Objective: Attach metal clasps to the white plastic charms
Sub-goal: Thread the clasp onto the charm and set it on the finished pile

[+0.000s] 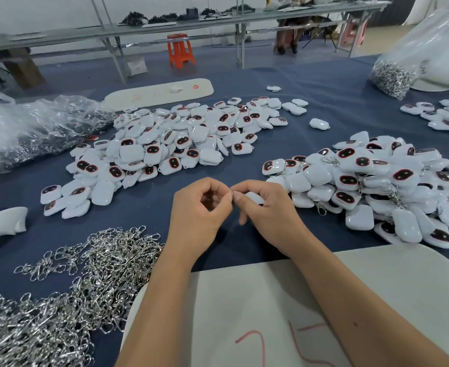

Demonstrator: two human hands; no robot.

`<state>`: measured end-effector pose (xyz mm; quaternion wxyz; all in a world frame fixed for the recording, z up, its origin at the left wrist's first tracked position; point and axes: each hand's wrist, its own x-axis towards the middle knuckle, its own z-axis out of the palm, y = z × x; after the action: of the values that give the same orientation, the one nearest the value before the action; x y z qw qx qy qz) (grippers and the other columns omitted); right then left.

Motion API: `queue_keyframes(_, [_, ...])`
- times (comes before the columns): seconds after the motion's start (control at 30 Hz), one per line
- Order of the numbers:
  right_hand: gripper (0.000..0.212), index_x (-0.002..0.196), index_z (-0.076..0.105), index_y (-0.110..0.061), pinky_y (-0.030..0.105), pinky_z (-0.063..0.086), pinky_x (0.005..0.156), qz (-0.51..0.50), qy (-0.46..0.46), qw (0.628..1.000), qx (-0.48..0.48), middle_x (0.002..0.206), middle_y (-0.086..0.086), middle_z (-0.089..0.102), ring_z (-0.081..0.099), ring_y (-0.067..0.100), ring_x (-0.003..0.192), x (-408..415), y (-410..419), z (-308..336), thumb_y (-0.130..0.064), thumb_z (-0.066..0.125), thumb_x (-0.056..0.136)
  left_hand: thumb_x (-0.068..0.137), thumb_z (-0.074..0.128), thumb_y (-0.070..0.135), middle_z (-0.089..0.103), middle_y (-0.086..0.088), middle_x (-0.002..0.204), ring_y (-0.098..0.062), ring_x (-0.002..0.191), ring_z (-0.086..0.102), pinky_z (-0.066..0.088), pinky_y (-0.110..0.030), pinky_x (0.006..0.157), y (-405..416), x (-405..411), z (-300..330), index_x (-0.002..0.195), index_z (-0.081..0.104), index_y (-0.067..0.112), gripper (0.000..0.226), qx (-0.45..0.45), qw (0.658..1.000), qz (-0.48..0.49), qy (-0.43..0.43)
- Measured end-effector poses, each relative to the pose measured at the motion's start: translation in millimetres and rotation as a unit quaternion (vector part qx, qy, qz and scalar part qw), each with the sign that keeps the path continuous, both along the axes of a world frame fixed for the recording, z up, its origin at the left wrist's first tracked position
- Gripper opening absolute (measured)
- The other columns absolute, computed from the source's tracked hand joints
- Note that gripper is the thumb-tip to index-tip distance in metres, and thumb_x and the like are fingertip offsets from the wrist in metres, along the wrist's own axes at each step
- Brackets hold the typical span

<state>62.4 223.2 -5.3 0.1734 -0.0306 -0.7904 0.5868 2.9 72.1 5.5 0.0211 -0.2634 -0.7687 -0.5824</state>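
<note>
My left hand [199, 207] and my right hand [265, 210] meet above the blue cloth at the table's middle. The left fingertips pinch a small metal clasp ring [231, 192]. The right hand grips a white plastic charm [255, 197], mostly hidden under its fingers. The ring touches the charm's edge between both hands. A big heap of loose metal clasps [59, 300] lies at the near left. A pile of white charms with dark red-rimmed faces [170, 144] spreads across the middle. Another charm pile [376, 186] on the right carries clasps.
A white foam board [271, 313] with red marks lies under my forearms. Clear plastic bags [32, 128] sit at the left; a bag of clasps [392, 75] stands at the far right. A third charm group [445, 117] lies at the right edge. An orange stool [179, 50] stands behind.
</note>
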Motion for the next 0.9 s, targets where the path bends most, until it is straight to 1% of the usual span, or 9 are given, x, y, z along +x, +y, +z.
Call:
queue_keyframes(0.07, [0.016, 0.091, 0.077, -0.018, 0.012, 0.042, 0.056, 0.003, 0.004, 0.999, -0.034, 0.057, -0.005, 0.063, 0.055, 0.005, 0.054, 1.0, 1.4, 1.2, -0.015, 0.066, 0.101, 0.088, 0.072, 0.011, 0.07, 0.01, 0.073, -0.008, 0.068, 0.063, 0.05, -0.018, 0.065, 0.0, -0.1, 0.6, 0.078, 0.07, 0.023, 0.016, 0.006, 1.0, 0.004, 0.006])
queue_keyframes(0.23, [0.011, 0.09, 0.076, -0.014, 0.013, 0.044, 0.054, -0.003, 0.019, 0.997, -0.072, 0.06, -0.013, 0.065, 0.056, 0.006, 0.055, 2.6, 1.1, 1.2, -0.009, 0.07, 0.097, 0.088, 0.073, 0.014, 0.073, 0.009, 0.076, -0.011, 0.071, 0.067, 0.052, -0.018, 0.067, 0.1, 0.0, 1.4, 0.081, 0.073, 0.024, 0.013, 0.01, 1.0, 0.007, 0.014])
queue_keyframes(0.3, [0.012, 0.089, 0.077, -0.014, 0.013, 0.043, 0.054, 0.0, 0.021, 0.996, -0.086, 0.06, -0.01, 0.064, 0.055, 0.007, 0.056, 2.8, 1.7, 1.6, -0.01, 0.07, 0.098, 0.088, 0.073, 0.015, 0.072, 0.009, 0.076, -0.008, 0.07, 0.065, 0.05, -0.016, 0.067, -0.2, -0.1, 1.7, 0.081, 0.073, 0.024, 0.012, 0.008, 1.0, 0.003, 0.019])
queue_keyframes(0.4, [0.013, 0.09, 0.078, -0.015, 0.014, 0.042, 0.054, 0.003, 0.014, 0.994, -0.11, 0.06, 0.001, 0.061, 0.053, 0.008, 0.057, 3.1, 3.8, 2.3, -0.013, 0.069, 0.098, 0.088, 0.074, 0.01, 0.071, 0.007, 0.076, -0.007, 0.069, 0.062, 0.049, -0.016, 0.066, -0.1, 1.1, 1.4, 0.08, 0.072, 0.021, 0.013, -0.003, 1.0, -0.003, 0.027])
queue_keyframes(0.53, [0.006, 0.095, 0.079, -0.016, 0.016, 0.042, 0.053, 0.005, 0.003, 0.99, -0.144, 0.061, -0.004, 0.062, 0.053, 0.008, 0.057, 2.1, 5.8, 2.4, -0.017, 0.073, 0.093, 0.088, 0.073, 0.005, 0.07, 0.006, 0.075, -0.007, 0.068, 0.061, 0.049, -0.017, 0.067, 1.8, 3.0, 3.0, 0.08, 0.071, 0.017, 0.014, 0.004, 0.999, -0.006, 0.031])
queue_keyframes(0.63, [0.012, 0.099, 0.08, -0.023, 0.017, 0.042, 0.053, 0.012, -0.02, 0.992, -0.124, 0.061, -0.001, 0.058, 0.05, 0.01, 0.057, 0.2, 6.3, 0.7, -0.019, 0.069, 0.096, 0.088, 0.072, 0.004, 0.071, 0.005, 0.076, -0.011, 0.069, 0.063, 0.05, -0.019, 0.067, 1.7, 3.2, 3.9, 0.08, 0.071, 0.015, 0.013, 0.01, 0.999, -0.003, 0.039])
queue_keyframes(0.73, [0.016, 0.093, 0.08, -0.025, 0.019, 0.044, 0.055, 0.006, -0.016, 0.997, -0.081, 0.06, 0.0, 0.057, 0.05, 0.008, 0.058, -2.2, 3.5, -1.7, -0.02, 0.066, 0.099, 0.088, 0.072, 0.004, 0.071, 0.004, 0.077, -0.016, 0.072, 0.066, 0.054, -0.022, 0.068, 1.7, 4.3, 3.5, 0.08, 0.07, 0.015, 0.014, 0.004, 0.999, -0.001, 0.048])
queue_keyframes(0.83, [0.013, 0.091, 0.079, -0.026, 0.021, 0.045, 0.057, -0.008, -0.015, 0.997, -0.081, 0.06, -0.001, 0.058, 0.051, 0.007, 0.058, -2.4, 4.6, -2.3, -0.025, 0.068, 0.097, 0.087, 0.071, 0.004, 0.07, 0.005, 0.078, -0.016, 0.073, 0.066, 0.055, -0.023, 0.069, 1.9, 3.7, 2.7, 0.08, 0.07, 0.016, 0.014, 0.003, 0.998, 0.006, 0.061])
queue_keyframes(0.9, [0.012, 0.09, 0.078, -0.026, 0.021, 0.045, 0.058, -0.021, -0.012, 0.996, -0.084, 0.061, -0.004, 0.06, 0.051, 0.007, 0.058, -1.7, 5.4, -2.5, -0.024, 0.069, 0.097, 0.087, 0.071, 0.005, 0.07, 0.006, 0.079, -0.015, 0.074, 0.066, 0.054, -0.023, 0.069, 1.7, 3.1, 2.6, 0.081, 0.07, 0.018, 0.015, -0.001, 0.998, 0.006, 0.064])
